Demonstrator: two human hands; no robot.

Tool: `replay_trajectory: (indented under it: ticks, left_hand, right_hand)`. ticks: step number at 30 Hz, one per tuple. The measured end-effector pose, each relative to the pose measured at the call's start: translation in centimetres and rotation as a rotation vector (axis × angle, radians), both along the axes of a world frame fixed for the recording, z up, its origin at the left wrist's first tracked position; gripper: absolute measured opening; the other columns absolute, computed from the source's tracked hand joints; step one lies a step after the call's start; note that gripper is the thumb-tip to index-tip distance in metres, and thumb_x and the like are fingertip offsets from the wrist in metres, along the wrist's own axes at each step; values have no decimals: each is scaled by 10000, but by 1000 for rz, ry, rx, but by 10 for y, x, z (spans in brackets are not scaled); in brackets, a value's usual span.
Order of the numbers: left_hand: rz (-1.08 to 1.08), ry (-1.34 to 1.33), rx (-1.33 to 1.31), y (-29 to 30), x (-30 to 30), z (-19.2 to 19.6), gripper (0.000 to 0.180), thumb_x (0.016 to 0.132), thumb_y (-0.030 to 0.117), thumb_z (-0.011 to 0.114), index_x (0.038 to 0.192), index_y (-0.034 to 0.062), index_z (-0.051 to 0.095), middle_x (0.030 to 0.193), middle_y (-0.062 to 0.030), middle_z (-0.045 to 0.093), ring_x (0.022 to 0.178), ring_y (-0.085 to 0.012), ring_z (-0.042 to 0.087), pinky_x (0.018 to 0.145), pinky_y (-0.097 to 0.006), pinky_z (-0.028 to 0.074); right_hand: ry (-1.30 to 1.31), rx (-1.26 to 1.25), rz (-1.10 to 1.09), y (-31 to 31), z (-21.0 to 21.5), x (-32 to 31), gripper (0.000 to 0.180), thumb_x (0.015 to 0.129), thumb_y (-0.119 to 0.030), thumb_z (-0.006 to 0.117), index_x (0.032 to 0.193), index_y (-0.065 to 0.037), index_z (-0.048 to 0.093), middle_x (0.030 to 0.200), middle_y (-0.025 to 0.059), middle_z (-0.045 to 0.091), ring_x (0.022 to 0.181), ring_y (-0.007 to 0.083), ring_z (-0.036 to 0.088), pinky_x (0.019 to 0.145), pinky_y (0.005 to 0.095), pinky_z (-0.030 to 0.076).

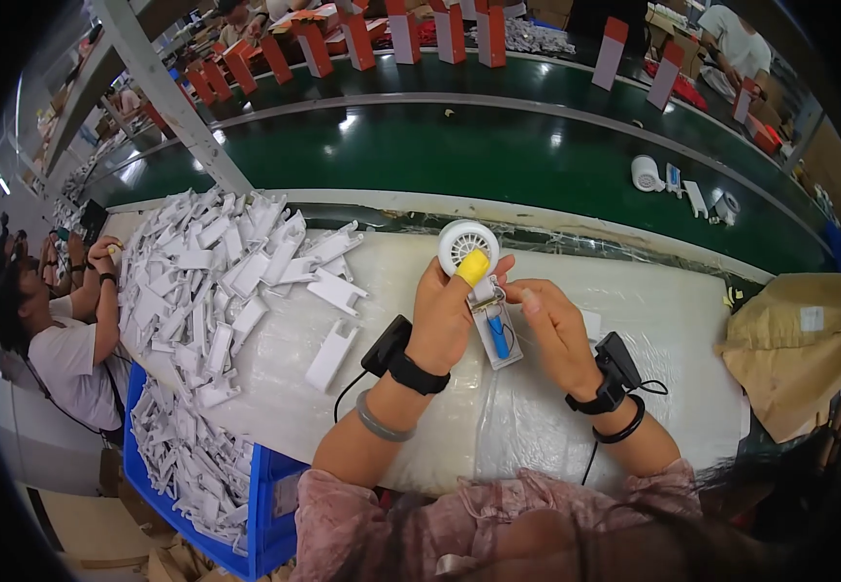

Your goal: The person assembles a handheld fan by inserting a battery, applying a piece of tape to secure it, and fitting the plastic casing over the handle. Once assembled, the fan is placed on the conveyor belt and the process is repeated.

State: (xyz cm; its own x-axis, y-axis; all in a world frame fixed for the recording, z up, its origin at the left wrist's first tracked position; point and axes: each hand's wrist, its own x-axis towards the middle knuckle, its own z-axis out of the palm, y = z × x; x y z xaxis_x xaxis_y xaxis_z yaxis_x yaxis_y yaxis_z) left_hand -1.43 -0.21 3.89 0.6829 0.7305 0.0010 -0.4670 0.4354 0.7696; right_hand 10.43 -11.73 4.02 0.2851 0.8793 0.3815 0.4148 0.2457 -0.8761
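A white handheld fan (pixel 469 246) with a round grille is held over the middle of the table. Its handle is open and bares a blue battery cell (pixel 499 336) and thin wires. My left hand (pixel 443 312) is closed round the fan's neck, and a yellow finger cot (pixel 473 267) covers the thumb, which presses below the grille. Close by on the right, my right hand (pixel 554 325) has its thumb and index finger drawn together at the top of the open handle. What lies between those fingertips is too small to make out.
White plastic handle shells (pixel 212 262) are heaped at the left, and one loose shell (pixel 331 356) lies nearer. A blue bin (pixel 263 500) holds more. Beyond runs a green conveyor (pixel 391 145) with orange-and-white boxes (pixel 404 37) and fan parts (pixel 646 175). Brown paper (pixel 791 339) sits right.
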Motion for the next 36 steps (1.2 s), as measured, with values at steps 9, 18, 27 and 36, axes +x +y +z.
replay_trajectory:
  ticks: [9,18,27,36]
  left_hand:
    - [97,-14,39,-4,6,-2,360,960,192,530,1245,-14,450,1190,-149,583,1131,-292,582,924,-375,511]
    - [116,-23,-21,4,3,1,355,969,167,505,1256,-28,431,1202,-172,563,1135,-312,576,944,-392,501]
    - [186,-112,-89,16,-3,-1,313,940,100,539,1215,-16,446,1134,-136,581,1061,-262,628,815,-303,533]
    - [273,-66,-66,14,0,0,302,923,99,568,1185,-1,455,1111,-128,587,1007,-227,638,776,-294,529]
  right_hand:
    - [-679,-16,-109,-7,0,-23,684,847,-425,587,1322,47,448,1289,194,482,1114,340,504,980,421,366]
    - [-747,-39,-83,2,0,13,729,782,-451,672,1292,30,473,1298,201,499,1103,340,530,929,431,404]
    - [-1078,-592,-33,-19,11,46,432,704,-328,750,1044,-82,647,995,114,631,922,296,610,746,403,494]
    - [-643,-413,-104,-11,21,40,329,726,-231,760,980,-41,673,805,77,638,759,197,619,678,307,503]
